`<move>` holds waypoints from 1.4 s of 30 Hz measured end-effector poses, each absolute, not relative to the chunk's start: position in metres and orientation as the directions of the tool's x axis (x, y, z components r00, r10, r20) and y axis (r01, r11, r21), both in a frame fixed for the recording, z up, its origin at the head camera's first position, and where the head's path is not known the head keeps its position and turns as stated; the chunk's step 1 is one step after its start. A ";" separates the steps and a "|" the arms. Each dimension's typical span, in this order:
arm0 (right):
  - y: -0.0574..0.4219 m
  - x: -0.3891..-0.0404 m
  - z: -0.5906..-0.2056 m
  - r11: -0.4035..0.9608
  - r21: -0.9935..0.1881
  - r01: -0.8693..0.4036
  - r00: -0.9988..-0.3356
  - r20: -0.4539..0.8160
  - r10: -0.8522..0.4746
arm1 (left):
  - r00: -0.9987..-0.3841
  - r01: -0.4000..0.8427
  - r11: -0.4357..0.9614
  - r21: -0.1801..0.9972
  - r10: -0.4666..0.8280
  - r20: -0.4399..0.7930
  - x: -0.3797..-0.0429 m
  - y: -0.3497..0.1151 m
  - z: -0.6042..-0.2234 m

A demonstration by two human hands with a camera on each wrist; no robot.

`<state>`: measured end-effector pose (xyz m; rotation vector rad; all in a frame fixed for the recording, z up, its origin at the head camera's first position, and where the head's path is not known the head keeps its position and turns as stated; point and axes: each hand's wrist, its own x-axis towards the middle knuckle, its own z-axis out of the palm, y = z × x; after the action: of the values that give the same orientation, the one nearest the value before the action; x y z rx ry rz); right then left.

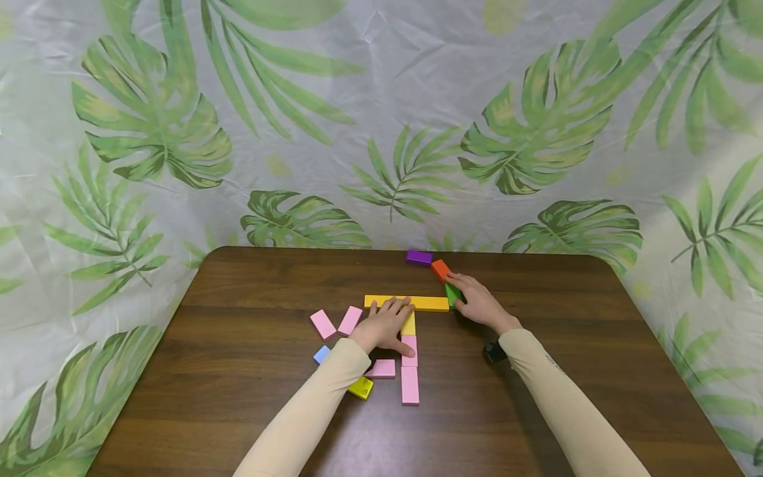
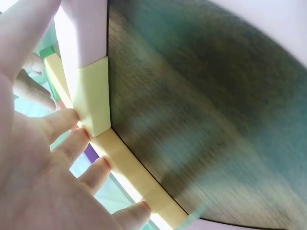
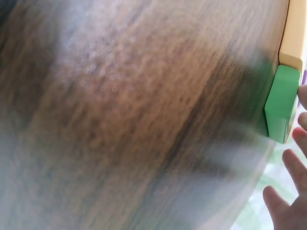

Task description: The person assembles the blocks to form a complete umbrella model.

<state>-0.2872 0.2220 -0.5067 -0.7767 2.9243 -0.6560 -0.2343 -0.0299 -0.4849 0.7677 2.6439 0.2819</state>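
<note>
My left hand spreads over an orange-yellow bar, fingertips along it and fingers apart. In the left wrist view, a pale yellow block butts against that bar. Below the yellow block, pink blocks continue in a straight line toward the person; the left thumb lies over the upper one. At the bar's right end my right hand rests with extended fingers at a green block, its fingertips reaching a red-orange block. The right wrist view shows the green block against the bar's end.
A purple block lies near the table's far edge. Left of the line are two slanted pink blocks, a blue block, a lone pink block and a yellow-green block, partly behind the left sleeve. A leaf-patterned cloth hangs behind the table.
</note>
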 end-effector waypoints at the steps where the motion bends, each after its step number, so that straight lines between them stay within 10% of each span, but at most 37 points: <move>1: 0.222 -0.287 -0.506 0.783 -0.414 -0.464 -0.874 0.066 -0.482 | -0.782 0.475 0.831 0.289 0.550 -0.293 -0.234 -0.030 -0.485; 42: 0.164 -0.228 -0.501 0.628 -0.413 -0.659 -0.694 0.011 -0.720 | -0.850 0.357 0.792 0.496 0.496 -0.180 -0.218 -0.148 -0.483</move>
<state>-0.2279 0.1645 -0.5008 -1.1488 2.6924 -0.5893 -0.2182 -0.1477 -0.4833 0.6547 2.6811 0.6546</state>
